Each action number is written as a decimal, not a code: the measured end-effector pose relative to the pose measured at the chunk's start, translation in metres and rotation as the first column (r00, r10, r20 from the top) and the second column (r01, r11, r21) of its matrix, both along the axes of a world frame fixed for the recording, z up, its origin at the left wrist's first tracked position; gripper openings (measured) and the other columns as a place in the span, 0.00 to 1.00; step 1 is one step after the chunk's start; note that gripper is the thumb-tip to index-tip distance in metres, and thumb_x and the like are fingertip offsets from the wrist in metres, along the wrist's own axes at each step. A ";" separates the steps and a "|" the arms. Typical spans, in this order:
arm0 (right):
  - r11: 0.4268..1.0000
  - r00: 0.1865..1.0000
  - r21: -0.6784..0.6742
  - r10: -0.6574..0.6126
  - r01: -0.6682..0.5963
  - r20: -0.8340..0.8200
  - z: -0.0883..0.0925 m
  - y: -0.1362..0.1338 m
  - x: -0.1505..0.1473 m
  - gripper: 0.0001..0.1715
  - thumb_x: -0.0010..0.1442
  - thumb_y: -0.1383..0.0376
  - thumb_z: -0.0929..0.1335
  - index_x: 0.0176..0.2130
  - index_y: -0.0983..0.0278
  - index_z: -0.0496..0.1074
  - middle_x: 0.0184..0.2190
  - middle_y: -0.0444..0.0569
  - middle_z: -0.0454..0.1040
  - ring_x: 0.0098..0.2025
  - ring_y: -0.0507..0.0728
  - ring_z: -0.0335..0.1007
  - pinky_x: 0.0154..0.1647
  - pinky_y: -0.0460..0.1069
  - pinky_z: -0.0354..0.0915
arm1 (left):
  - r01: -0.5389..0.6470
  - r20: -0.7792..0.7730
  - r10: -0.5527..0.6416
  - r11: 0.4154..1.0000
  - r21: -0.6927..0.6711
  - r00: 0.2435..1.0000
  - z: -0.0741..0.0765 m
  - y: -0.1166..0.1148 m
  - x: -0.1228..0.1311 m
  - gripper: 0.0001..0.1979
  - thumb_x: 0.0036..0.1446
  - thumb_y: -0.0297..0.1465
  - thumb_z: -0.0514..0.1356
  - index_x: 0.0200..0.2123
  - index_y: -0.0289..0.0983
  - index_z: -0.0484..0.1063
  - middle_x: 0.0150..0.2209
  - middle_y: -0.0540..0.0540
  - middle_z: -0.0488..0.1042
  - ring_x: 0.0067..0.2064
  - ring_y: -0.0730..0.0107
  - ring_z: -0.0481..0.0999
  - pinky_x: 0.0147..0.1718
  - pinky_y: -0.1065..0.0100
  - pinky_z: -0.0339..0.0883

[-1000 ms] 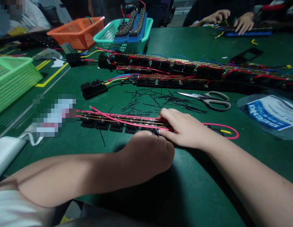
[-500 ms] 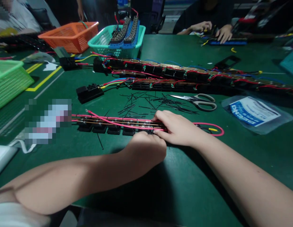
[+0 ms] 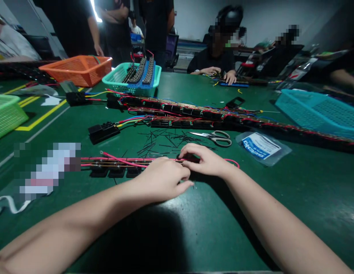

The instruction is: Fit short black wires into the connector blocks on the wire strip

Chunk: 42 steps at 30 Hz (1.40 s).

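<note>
A narrow strip of black modules (image 3: 117,172) with brass-coloured rods and red wires lies crosswise in front of me. My left hand (image 3: 165,178) rests over its middle, fingers bent and closed, the thumb out to the right; what the fingers grip is hidden. From the right, my right hand (image 3: 205,160) curls its index finger and thumb around the strip, with a small black bit at the fingertip. The red wire (image 3: 232,161) loops out beyond my right hand. Several loose black cable ties (image 3: 159,140) are scattered just behind the strip. Scissors (image 3: 215,137) lie behind my right hand.
Longer wired strips (image 3: 194,111) stretch across the table, with a black connector block (image 3: 103,132) at the left. A clear plastic bag (image 3: 264,148), an orange basket (image 3: 79,70), a teal basket (image 3: 132,89), a green basket (image 3: 8,114) and a blue basket (image 3: 319,112) surround the work. A co-worker's hands (image 3: 222,74) work opposite.
The view has tilted up, showing more of the room. My left hand has turned from a fist below the strip to lying over it, thumb outward. My right hand stays at the strip.
</note>
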State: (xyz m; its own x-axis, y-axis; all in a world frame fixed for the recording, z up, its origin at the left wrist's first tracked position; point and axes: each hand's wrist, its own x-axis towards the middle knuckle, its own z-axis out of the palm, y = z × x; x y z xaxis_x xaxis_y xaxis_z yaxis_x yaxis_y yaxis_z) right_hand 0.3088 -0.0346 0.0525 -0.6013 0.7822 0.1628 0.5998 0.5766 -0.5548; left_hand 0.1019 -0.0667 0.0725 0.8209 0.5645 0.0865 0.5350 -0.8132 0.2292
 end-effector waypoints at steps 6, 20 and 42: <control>0.806 0.822 0.194 -0.570 0.560 -0.003 -0.013 0.037 0.088 0.12 0.58 0.66 0.61 0.37 0.64 0.73 0.37 0.54 0.76 0.40 0.61 0.72 0.43 0.55 0.66 | -0.190 0.070 0.184 0.977 0.094 0.980 -0.028 0.031 -0.003 0.20 0.63 0.45 0.53 0.45 0.36 0.73 0.44 0.42 0.77 0.47 0.55 0.74 0.46 0.57 0.66; 0.810 0.697 0.165 -0.573 0.563 0.430 -0.014 0.062 0.139 0.15 0.44 0.66 0.72 0.36 0.66 0.77 0.37 0.57 0.78 0.40 0.64 0.72 0.40 0.53 0.64 | -0.172 0.008 0.171 0.981 0.087 0.985 -0.041 0.033 0.000 0.22 0.62 0.48 0.52 0.40 0.35 0.74 0.37 0.42 0.78 0.43 0.57 0.75 0.43 0.60 0.68; 0.704 0.661 -0.393 -0.702 0.591 -0.264 0.005 -0.042 0.151 0.23 0.46 0.50 0.74 0.35 0.60 0.66 0.27 0.43 0.64 0.28 0.53 0.58 0.27 0.49 0.56 | -0.126 -0.099 0.152 0.964 0.235 0.983 -0.038 0.029 0.002 0.19 0.64 0.45 0.50 0.38 0.36 0.71 0.36 0.43 0.76 0.41 0.60 0.74 0.37 0.63 0.65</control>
